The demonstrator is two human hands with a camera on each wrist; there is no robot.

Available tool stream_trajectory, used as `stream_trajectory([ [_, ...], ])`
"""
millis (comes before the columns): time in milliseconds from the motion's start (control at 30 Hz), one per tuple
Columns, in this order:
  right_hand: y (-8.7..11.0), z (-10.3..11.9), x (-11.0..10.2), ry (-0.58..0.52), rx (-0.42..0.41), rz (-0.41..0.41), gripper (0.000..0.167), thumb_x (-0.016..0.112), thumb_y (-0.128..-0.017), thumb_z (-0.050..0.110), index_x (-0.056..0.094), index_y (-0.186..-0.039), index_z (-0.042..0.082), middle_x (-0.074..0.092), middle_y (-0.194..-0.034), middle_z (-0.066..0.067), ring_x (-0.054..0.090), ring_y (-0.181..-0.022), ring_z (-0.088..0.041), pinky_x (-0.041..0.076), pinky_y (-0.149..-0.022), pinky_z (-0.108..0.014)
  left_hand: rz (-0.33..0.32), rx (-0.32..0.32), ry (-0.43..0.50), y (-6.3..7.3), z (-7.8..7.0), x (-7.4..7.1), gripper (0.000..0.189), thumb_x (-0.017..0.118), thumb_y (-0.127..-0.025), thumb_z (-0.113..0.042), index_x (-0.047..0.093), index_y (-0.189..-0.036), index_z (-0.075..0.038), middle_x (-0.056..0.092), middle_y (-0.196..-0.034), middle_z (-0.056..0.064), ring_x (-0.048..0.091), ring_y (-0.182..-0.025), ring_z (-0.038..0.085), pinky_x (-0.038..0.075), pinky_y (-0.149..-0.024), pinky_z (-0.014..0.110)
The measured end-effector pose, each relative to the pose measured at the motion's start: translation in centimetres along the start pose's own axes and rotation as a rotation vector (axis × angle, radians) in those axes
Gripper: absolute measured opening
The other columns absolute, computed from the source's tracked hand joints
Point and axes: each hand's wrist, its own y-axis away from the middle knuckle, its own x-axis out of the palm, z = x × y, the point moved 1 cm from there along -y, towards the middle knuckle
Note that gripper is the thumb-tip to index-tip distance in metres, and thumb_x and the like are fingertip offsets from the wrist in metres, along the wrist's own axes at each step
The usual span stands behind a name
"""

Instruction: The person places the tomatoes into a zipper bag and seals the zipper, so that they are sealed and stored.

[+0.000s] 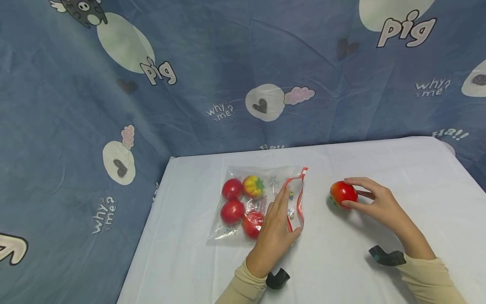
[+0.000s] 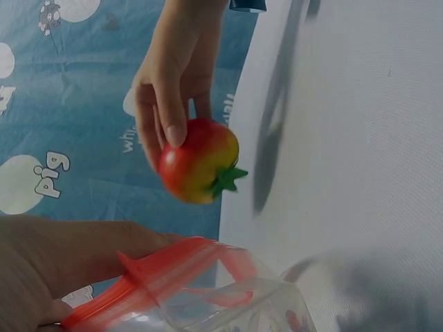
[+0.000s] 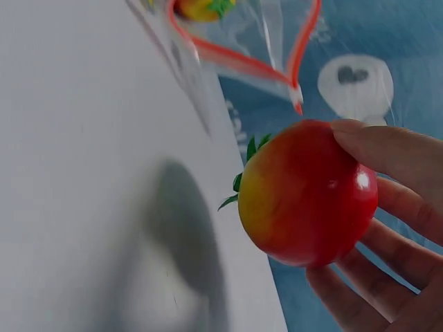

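My right hand point(image 1: 373, 200) holds a red-and-yellow toy tomato point(image 1: 343, 194) between thumb and fingers. Its green leafy top point(image 2: 227, 180) points down toward the white table in the left wrist view. Left of it lies a clear zip bag point(image 1: 218, 236) with a red zip strip point(image 1: 300, 207), its mouth parted and facing the tomato. My left hand point(image 1: 274, 232) grips the bag at the mouth, the strip between thumb and fingers. Inside are three red round fruits, one of them a red fruit point(image 1: 232, 212) at the left, and a ribbed yellow-red fruit point(image 1: 252, 187) with a green top.
The white tablecloth point(image 1: 182, 202) covers the table. Behind and to the left hangs a blue printed curtain point(image 1: 212, 50). A dark wrist camera mount point(image 1: 387, 256) sits at the right wrist, and another mount point(image 1: 278, 279) at the left.
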Motion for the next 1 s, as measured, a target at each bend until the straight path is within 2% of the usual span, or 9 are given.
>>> stream_trajectory([
  [100, -0.2, 0.6, 0.9, -0.017, -0.027, 0.006, 0.058, 0.089, -0.076, 0.001, 0.069, -0.13, 0.007, 0.068, -0.131, -0.01, 0.052, -0.12, 0.017, 0.048, -0.091, -0.002, 0.0, 0.001, 0.0, 0.0, 0.0, 0.0, 0.114, 0.091, -0.076, -0.013, 0.02, -0.166, -0.014, 0.035, -0.168, 0.005, 0.039, -0.152, 0.023, 0.04, -0.122, 0.046],
  [167, -0.3, 1.0, 1.5, -0.023, -0.048, 0.014, 0.059, 0.089, -0.076, 0.001, 0.069, -0.131, 0.009, 0.067, -0.13, -0.015, 0.052, -0.12, 0.017, 0.048, -0.091, -0.003, 0.001, 0.001, 0.006, -0.1, 0.0, 0.1, 0.114, 0.091, -0.076, -0.012, 0.021, -0.166, -0.014, 0.035, -0.168, 0.005, 0.039, -0.152, 0.023, 0.04, -0.122, 0.046],
  [267, -0.6, 1.4, 2.3, -0.02, -0.083, 0.036, 0.058, 0.089, -0.077, 0.002, 0.068, -0.131, 0.009, 0.068, -0.131, -0.016, 0.051, -0.12, 0.018, 0.048, -0.092, -0.003, 0.012, -0.012, 0.016, -0.1, 0.0, 0.1, 0.114, 0.091, -0.076, -0.011, 0.02, -0.166, -0.016, 0.034, -0.169, 0.004, 0.039, -0.152, 0.022, 0.04, -0.122, 0.045],
  [533, -1.3, 2.0, 4.2, -0.029, -0.106, 0.075, 0.057, 0.09, -0.077, 0.006, 0.069, -0.13, 0.01, 0.068, -0.133, -0.014, 0.051, -0.121, 0.017, 0.049, -0.093, -0.006, 0.042, -0.039, 0.022, 0.0, -0.1, 0.0, 0.116, 0.09, -0.077, -0.014, 0.017, -0.167, -0.019, 0.033, -0.169, 0.003, 0.039, -0.152, 0.022, 0.04, -0.123, 0.045],
  [800, -2.2, 3.0, 5.9, -0.062, -0.148, 0.102, 0.058, 0.09, -0.076, 0.005, 0.069, -0.13, 0.009, 0.069, -0.131, -0.011, 0.056, -0.121, 0.01, 0.051, -0.095, -0.01, 0.03, -0.011, 0.028, -0.1, 0.1, 0.1, 0.115, 0.091, -0.077, -0.013, 0.019, -0.166, -0.016, 0.033, -0.169, 0.004, 0.038, -0.153, 0.021, 0.038, -0.123, 0.047],
  [867, -2.3, 3.2, 6.3, -0.069, -0.16, 0.108, 0.057, 0.09, -0.076, 0.006, 0.07, -0.129, 0.01, 0.07, -0.13, -0.01, 0.058, -0.12, 0.008, 0.055, -0.096, -0.016, 0.026, 0.0, 0.023, -0.1, 0.1, 0.1, 0.114, 0.091, -0.077, -0.013, 0.02, -0.166, -0.015, 0.033, -0.169, 0.004, 0.038, -0.153, 0.02, 0.038, -0.123, 0.047],
  [1000, -2.7, 3.6, 7.1, -0.078, -0.19, 0.118, 0.057, 0.09, -0.076, 0.006, 0.07, -0.129, 0.01, 0.07, -0.128, -0.01, 0.065, -0.119, -0.007, 0.061, -0.094, -0.037, 0.014, 0.022, 0.009, -0.1, 0.2, 0.1, 0.114, 0.091, -0.076, -0.013, 0.02, -0.166, -0.014, 0.033, -0.169, 0.004, 0.039, -0.153, 0.021, 0.04, -0.122, 0.044],
])
